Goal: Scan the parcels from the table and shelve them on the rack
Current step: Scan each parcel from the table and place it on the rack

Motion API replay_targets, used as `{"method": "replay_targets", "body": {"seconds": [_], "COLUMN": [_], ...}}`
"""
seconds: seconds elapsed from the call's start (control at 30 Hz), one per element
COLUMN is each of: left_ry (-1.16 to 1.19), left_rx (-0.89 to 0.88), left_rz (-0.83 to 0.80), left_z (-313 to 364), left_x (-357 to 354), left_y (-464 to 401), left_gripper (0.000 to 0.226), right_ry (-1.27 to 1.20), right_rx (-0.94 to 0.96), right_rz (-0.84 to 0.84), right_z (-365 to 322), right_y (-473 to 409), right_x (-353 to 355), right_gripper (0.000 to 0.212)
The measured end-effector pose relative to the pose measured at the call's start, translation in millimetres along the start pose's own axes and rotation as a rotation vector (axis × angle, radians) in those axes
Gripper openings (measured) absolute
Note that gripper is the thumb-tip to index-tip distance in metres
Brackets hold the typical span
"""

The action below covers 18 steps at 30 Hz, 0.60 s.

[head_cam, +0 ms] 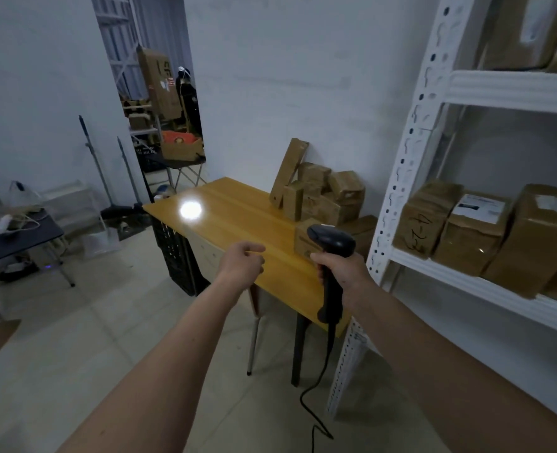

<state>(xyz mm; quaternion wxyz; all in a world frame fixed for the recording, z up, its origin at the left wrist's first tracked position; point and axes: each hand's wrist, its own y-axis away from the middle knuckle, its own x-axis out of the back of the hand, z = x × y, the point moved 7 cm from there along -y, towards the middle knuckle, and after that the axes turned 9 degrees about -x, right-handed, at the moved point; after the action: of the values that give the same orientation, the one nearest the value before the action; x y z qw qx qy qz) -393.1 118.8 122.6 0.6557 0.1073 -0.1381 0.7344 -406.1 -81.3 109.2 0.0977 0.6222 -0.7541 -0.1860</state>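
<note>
1. The white slotted-steel rack (411, 178) is seen filling the right side; several brown taped cardboard parcels (476, 230) are already lined up on its middle shelf, with more on the shelf above, so part of the shelving is judged done.
2. The yellow wooden desk (237, 217) is set against the wall just beside the rack, a bright glare spot shown on its top.
3. A heap of brown cardboard parcels (322, 194) is piled at the desk's far right corner, one long flat box leaned upright against the wall. These are judged to be what is left to be scanned and shelved.
4. The nearest small brown box (303, 238) is found at the front of the heap, just beyond the scanner's head.
5. The black corded handheld barcode scanner (331, 245) is gripped by the right hand (339, 269), fingers wrapped tight round the handle, its cable trailing to the floor.
6. The left hand (242, 264) is held above the desk's near edge, nothing carried, fingers loosely curled.
7. No parcel is held; a pickup is judged next.
</note>
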Motion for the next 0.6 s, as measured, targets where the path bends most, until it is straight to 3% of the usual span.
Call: {"method": "replay_targets", "body": {"seconds": [0.17, 0.4, 0.6], "left_ry": [0.029, -0.041, -0.143], "left_rx": [0.013, 0.017, -0.025], "left_rz": [0.023, -0.088, -0.182], "left_z": [-21.9, -45.3, -53.8], "left_x": [24.1, 32.3, 25.4], "left_y": [-53.0, -162.8, -240.5], "left_gripper": [0.029, 0.023, 0.008], "right_ry": [-0.046, -0.199, -0.242], "right_rx": [-0.049, -0.126, -0.173], "right_rz": [0.010, 0.105, 0.172], "right_z": [-1.9, -9.8, -18.3], "right_y": [-42.1, -137.0, -201.2], "right_x": [-29.8, -64.9, -80.0], "right_gripper": [0.010, 0.010, 0.018]}}
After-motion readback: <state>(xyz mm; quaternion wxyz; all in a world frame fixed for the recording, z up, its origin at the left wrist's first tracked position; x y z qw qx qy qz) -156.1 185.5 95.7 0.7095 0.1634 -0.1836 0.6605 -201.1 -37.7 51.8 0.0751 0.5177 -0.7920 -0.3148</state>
